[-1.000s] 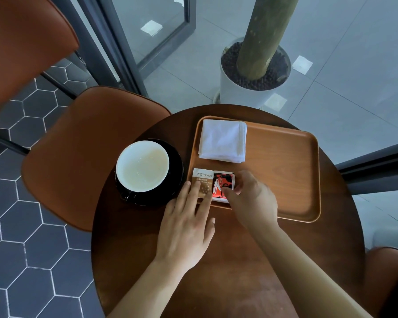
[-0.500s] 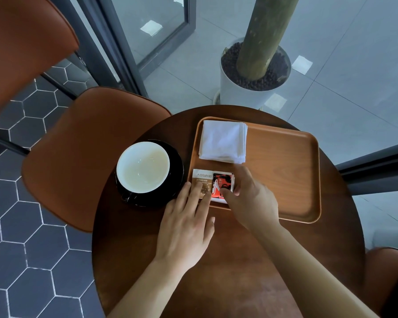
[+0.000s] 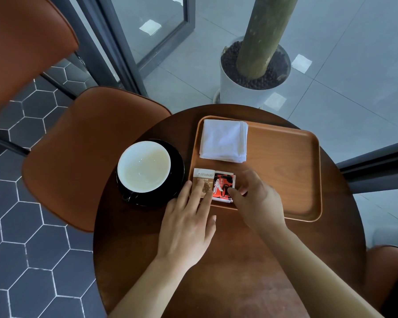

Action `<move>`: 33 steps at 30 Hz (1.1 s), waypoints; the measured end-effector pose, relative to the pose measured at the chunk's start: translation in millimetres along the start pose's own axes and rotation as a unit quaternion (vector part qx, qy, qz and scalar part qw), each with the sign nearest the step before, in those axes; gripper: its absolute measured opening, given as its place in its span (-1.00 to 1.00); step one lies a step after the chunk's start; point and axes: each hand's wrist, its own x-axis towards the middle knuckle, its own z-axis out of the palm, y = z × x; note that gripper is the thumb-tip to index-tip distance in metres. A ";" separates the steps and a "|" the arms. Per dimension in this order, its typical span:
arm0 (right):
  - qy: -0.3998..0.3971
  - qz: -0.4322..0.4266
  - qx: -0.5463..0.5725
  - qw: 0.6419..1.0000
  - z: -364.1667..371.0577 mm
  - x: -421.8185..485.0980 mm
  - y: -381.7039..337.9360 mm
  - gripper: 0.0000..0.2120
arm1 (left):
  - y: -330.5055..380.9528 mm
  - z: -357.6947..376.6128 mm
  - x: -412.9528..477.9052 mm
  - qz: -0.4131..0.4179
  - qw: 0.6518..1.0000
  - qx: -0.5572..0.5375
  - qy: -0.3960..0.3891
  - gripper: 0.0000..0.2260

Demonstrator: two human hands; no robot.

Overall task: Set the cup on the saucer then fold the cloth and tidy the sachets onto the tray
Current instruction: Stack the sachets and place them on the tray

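One brown sachet [image 3: 201, 177] and one red sachet [image 3: 223, 184] lie touching at the near left corner of the tray [image 3: 285, 175]. The left hand [image 3: 186, 228] presses the brown one with straight, slightly spread fingers. The right hand [image 3: 257, 198] pinches the red one's right edge. One cloth [image 3: 223, 141] lies folded at the tray's far left corner, and one cup [image 3: 144, 166] stands on one saucer [image 3: 178, 161]. I judge that only straightening the sachets is left.

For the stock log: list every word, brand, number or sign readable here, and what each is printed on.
"太古 taikoo": on the white top band of the brown sachet.
Small line beneath it on that sachet: too small to read.
White lettering on the red and black sachet: too blurred to read.
On the cup, saucer, cloth and tray: no print shows.
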 end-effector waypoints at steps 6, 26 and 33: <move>-0.006 0.001 0.003 1.000 2.2 0.2 0.1 -0.63 | 0.1 -0.2 -0.5 0.001 1.000 0.005 -0.005 -0.55; -0.036 -0.024 -0.025 0.999 0.9 6.2 -0.8 -0.59 | 1.0 0.0 -1.2 0.001 1.000 0.001 0.002 -0.56; -0.033 -0.038 -0.030 0.998 0.5 6.9 -0.7 -0.59 | 0.1 1.3 -1.3 0.001 1.000 0.004 0.004 -0.56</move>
